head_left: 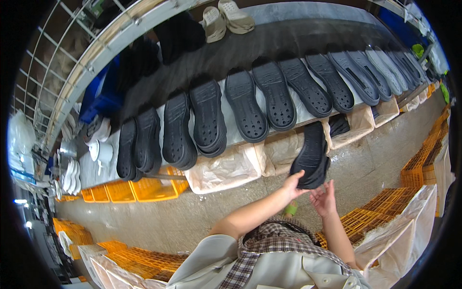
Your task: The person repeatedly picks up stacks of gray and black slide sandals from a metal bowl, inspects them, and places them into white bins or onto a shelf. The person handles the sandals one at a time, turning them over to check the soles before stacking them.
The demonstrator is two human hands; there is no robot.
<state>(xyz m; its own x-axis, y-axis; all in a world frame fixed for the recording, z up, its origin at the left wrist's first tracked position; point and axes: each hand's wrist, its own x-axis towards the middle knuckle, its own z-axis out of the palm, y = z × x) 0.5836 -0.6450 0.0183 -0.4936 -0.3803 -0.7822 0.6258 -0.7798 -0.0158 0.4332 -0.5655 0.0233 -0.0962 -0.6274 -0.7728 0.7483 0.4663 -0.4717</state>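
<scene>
My left hand (292,186) grips the heel end of a small stack of black shoe soles (310,156), with the thumb on top. The stack is held in front of the bench, toe ends pointing away from me. Just right of its near end is my right hand (323,199), palm turned up and fingers apart; whether a fingertip touches the lowest sole is hard to make out. Beyond the stack, pairs of black perforated soles (246,106) lie along the bench edge, some piled up. Grey soles (353,77) continue the row to the right.
Paper-lined crates (224,171) and orange crates (154,189) sit under the bench (298,29). Behind me are more orange crates (380,212). Beige clogs (235,18) stand at the back. A white pot (101,152) and a blue bin (102,94) are at the left, near a metal grid (53,62).
</scene>
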